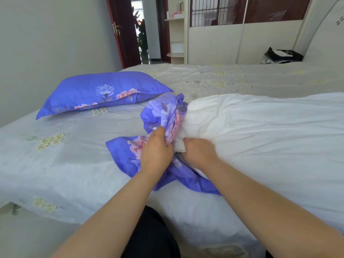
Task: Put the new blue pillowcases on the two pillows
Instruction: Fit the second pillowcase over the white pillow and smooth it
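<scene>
Bed point(78, 164) carries one dressed pillow point(100, 91) far left, and bare white pillow point(260, 138), soft and bulky, at right. Bunched blue pillowcase point(163, 116), limp and light, caps its end. Left hand point(156, 151) grips the case's gathered edge; right hand point(199, 151) pinches the pillow corner, likely best hold.

Pretty bright, even daylight all over, soft and a bit cool in tone. The strongest light comes from the open doorway point(142, 28) at the back, which is blown out to near white, and the barred window point(210, 11) up top is bright too. Shadows are faint, just a soft one under the blue pillow point(100, 92) and under the forearms. The white pillow point(260, 131) is so bright its folds wash out (hardly any texture left). Wide-angle lens, so the wardrobe point(242, 43) lines bow and lean toward the edges. Whole frame looks slightly soft and smeary, with compression mush in the bedsheet point(55, 164).
</scene>
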Demonstrator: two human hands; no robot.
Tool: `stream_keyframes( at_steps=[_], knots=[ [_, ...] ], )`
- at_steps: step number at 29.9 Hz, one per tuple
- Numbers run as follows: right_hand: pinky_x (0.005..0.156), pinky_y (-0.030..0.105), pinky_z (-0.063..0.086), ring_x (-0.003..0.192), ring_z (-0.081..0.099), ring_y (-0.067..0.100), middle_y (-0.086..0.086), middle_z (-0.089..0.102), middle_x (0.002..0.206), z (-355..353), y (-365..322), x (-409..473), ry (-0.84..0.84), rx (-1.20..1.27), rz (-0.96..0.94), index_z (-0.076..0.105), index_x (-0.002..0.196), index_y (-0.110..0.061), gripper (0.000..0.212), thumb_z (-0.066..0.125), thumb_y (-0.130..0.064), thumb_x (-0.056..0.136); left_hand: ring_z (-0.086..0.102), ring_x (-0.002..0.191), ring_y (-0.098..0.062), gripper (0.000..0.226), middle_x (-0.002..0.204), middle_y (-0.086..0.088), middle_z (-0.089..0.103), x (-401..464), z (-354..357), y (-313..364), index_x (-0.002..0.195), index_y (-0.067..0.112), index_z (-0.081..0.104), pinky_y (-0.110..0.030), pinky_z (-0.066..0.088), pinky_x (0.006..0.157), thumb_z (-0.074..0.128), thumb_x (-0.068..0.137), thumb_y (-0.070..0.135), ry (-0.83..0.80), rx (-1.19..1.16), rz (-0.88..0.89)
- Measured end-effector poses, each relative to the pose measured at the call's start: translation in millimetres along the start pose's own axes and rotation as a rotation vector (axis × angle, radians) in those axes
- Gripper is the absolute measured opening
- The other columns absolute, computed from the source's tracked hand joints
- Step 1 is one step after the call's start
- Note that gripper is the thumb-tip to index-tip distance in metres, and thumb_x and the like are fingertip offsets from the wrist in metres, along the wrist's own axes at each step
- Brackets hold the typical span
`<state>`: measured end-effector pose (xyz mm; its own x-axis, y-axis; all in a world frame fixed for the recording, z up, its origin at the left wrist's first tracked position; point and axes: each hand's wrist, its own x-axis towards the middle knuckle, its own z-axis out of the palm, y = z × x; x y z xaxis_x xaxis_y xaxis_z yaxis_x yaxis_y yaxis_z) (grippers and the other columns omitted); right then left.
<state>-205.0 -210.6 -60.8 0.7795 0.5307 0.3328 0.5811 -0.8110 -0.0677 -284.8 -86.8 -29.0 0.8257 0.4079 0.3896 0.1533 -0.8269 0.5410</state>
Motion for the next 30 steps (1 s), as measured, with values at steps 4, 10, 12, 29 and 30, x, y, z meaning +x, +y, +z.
stream_keyframes(
  at_steps=[4, 10, 12, 29, 30],
  knots=[
    [0.08, 0.037, 0.041, 0.104, 0.059, 0.033, 0.011, 0.063, 0.115, -9, 11, 9, -0.058, 0.071, 0.111, 0.055, 0.113, -0.014, 0.052, 0.036, -0.058, 0.093, 0.052, 0.102, -0.036, 0.035, 0.117, -0.011, 0.048, -6, 14, -23, 0.117, 0.009, 0.044, -0.04, 0.041, 0.069, 0.048, 0.083, 0.014, 0.03, 0.051, -0.199],
    [0.085, 0.036, 0.043, 0.107, 0.058, 0.033, 0.013, 0.063, 0.118, -37, 7, 31, -0.103, 0.179, 0.193, 0.061, 0.114, -0.014, 0.058, 0.038, -0.062, 0.091, 0.058, 0.084, -0.035, 0.018, 0.094, -0.015, 0.064, -14, 20, -11, 0.107, 0.01, 0.048, -0.034, 0.037, 0.065, 0.046, 0.093, 0.021, 0.033, -0.101, -0.213],
    [0.083, 0.035, 0.043, 0.106, 0.059, 0.034, 0.016, 0.063, 0.117, -55, 2, 45, -0.069, 0.265, 0.248, 0.063, 0.113, -0.012, 0.053, 0.043, -0.055, 0.091, 0.058, 0.086, -0.031, 0.019, 0.093, -0.012, 0.066, -22, 20, 7, 0.106, 0.01, 0.054, -0.033, 0.039, 0.067, 0.048, 0.095, 0.024, 0.068, -0.339, -0.079],
    [0.081, 0.022, 0.05, 0.089, 0.065, 0.009, -0.002, 0.073, 0.095, -35, 8, 7, -0.204, 1.263, 0.326, 0.07, 0.099, -0.016, 0.025, 0.061, -0.037, 0.089, 0.043, 0.066, -0.006, 0.025, 0.071, 0.008, 0.052, -27, 1, 11, 0.079, 0.01, 0.052, -0.027, 0.04, 0.069, 0.041, 0.097, 0.023, -0.501, -0.442, 0.283],
    [0.077, 0.027, 0.051, 0.083, 0.065, 0.014, 0.004, 0.072, 0.091, -32, 5, 9, -0.11, 1.064, 0.341, 0.071, 0.095, -0.011, 0.02, 0.065, -0.029, 0.087, 0.041, 0.062, -0.008, 0.026, 0.065, 0.005, 0.049, -28, 1, 11, 0.073, 0.009, 0.05, -0.031, 0.039, 0.065, 0.044, 0.095, 0.023, -0.479, -0.367, 0.319]
  ],
)
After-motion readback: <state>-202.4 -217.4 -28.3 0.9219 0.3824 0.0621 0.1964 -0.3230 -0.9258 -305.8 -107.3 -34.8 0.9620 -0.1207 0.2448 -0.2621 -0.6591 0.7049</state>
